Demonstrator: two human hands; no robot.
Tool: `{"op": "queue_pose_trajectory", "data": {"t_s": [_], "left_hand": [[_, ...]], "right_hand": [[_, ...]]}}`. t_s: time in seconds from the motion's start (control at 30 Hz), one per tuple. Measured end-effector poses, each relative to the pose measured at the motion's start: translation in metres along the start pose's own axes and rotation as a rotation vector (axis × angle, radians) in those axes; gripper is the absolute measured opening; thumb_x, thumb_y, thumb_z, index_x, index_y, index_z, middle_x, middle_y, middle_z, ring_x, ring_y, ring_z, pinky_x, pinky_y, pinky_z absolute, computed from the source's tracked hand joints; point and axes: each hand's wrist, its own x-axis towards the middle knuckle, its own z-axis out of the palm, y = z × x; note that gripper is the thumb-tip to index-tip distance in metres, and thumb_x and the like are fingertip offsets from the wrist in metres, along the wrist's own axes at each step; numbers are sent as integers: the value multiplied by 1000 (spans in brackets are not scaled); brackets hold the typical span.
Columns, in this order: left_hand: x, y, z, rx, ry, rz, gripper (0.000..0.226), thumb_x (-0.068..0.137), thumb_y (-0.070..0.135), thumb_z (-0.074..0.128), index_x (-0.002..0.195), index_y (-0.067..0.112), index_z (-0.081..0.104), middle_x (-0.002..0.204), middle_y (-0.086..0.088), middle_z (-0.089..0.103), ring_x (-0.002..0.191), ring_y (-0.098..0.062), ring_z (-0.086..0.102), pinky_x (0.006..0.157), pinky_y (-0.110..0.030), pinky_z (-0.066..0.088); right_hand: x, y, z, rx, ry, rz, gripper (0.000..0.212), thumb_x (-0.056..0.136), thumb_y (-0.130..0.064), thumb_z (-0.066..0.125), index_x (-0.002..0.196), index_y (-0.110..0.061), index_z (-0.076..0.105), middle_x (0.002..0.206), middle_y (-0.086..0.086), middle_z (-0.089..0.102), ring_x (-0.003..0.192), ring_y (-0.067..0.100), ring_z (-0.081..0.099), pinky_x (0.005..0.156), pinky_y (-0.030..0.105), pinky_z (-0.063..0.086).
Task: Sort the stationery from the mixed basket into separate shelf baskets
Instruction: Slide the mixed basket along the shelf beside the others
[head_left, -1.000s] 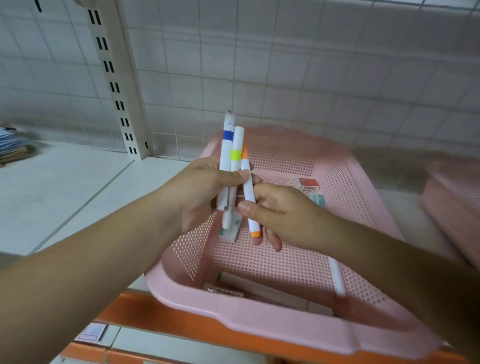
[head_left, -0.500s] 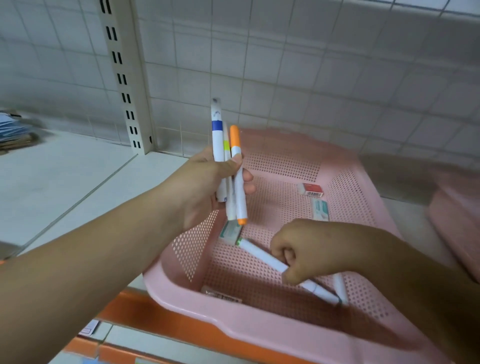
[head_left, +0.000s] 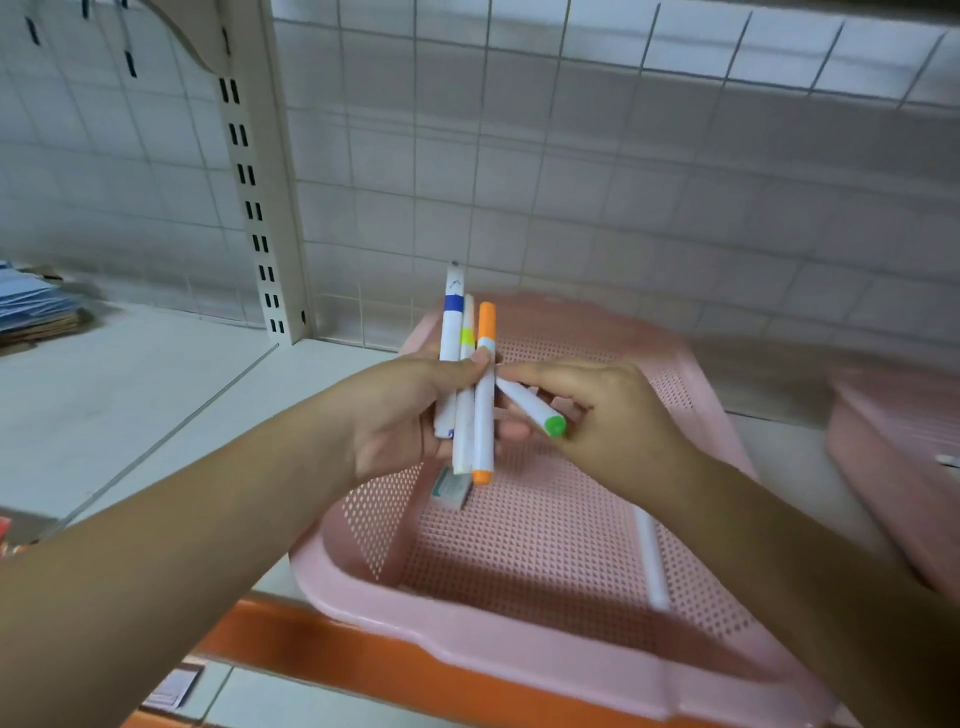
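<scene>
Above the pink basket (head_left: 467, 644), the left hand (head_left: 410, 415) grips three upright markers: blue (head_left: 451, 332), yellow (head_left: 466, 364) and orange (head_left: 486, 364). Touching them, the right hand (head_left: 613, 415) pinches a green marker (head_left: 530, 405). An eraser (head_left: 451, 487) and white pen (head_left: 649, 556) lie inside the basket.

no legible txt, eraser (head_left: 451, 488) label too blurry, paper slip (head_left: 174, 687) lower left unreadable

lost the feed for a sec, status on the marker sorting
Left grip holds three white plastic markers upright. Right grip pinches a green-capped white marker beside them. Pink perforated basket below, nothing blocking.
</scene>
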Motion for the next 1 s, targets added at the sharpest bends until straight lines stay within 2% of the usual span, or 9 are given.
{"op": "queue_pose_trajectory", "data": {"t_s": [0.23, 0.33, 0.43, 0.5, 0.57, 0.67, 0.77, 0.87, 1.0], "left_hand": [[3, -2, -2, 75, 111, 65, 15, 94, 15, 49, 109, 15, 50, 73, -4, 69, 61, -17, 68, 53, -33, 58], [6, -3, -4, 78, 143, 92, 25, 94, 11, 49, 118, 19, 46, 87, -9, 61, 75, -23, 64, 74, -46, 55], [9, -3, -5, 86, 183, 93, 19, 95, 5, 48, 107, 19, 47, 85, -6, 57, 73, -19, 61, 77, -43, 53], [10, -3, -5, 108, 206, 88, 26, 95, 1, 46, 111, 21, 45, 84, -5, 57, 71, -17, 61, 70, -38, 54], [11, -3, -5, 124, 220, 77, 30, 94, -2, 44, 116, 19, 42, 88, -8, 58, 71, -19, 63, 66, -35, 54], [8, -2, -5, 121, 192, 47, 28, 94, -5, 42, 118, 9, 41, 91, -18, 60, 70, -25, 68, 56, -33, 57], [4, 0, -4, 137, 193, 25, 16, 92, -6, 41, 105, 3, 46, 81, -18, 61, 66, -26, 67, 55, -33, 56], [2, 1, -3, 123, 180, 8, 12, 92, -6, 40, 98, 3, 46, 77, -18, 61, 67, -28, 65, 63, -39, 54], [-3, 1, -2, 115, 120, -9, 14, 92, -8, 37, 93, 1, 48, 75, -19, 59, 66, -28, 63, 67, -40, 54]], "right_hand": [[-1, -7, 0, -105, -313, 70, 64, 76, -3, 44, 139, -12, 43, 130, 4, 59, 118, 22, 55, 99, 34, 44], [-3, -15, 3, -250, -496, 62, 74, 85, 1, 43, 149, -12, 10, 156, 0, 17, 143, 12, 15, 117, 23, 11], [-7, -21, 8, -358, -649, 33, 73, 95, -13, 38, 147, -11, -13, 157, 0, -14, 141, 4, -14, 115, 22, -6], [-8, -21, 10, -358, -712, 58, 75, 95, -12, 39, 146, -11, -15, 156, 0, -16, 136, 0, -19, 117, 25, -6], [-7, -22, 6, -213, -673, 135, 80, 87, 0, 43, 150, -18, -3, 158, -4, -1, 142, 5, -3, 118, 32, 10], [-6, -17, -6, 59, -314, 412, 73, 78, 11, 42, 141, -26, 38, 133, -7, 53, 120, 17, 53, 97, 31, 46], [-7, 0, -15, -186, -164, 615, 40, 83, 0, 45, 113, -15, 65, 103, 3, 66, 93, 22, 63, 82, 31, 51], [-9, 0, -22, -453, -462, 853, 12, 83, -4, 46, 81, -5, 57, 76, 7, 57, 66, 23, 59, 60, 31, 50], [-7, -10, -15, -473, -817, 948, 18, 86, -7, 58, 71, -6, 47, 59, 9, 55, 43, 18, 54, 38, 20, 44]]}}
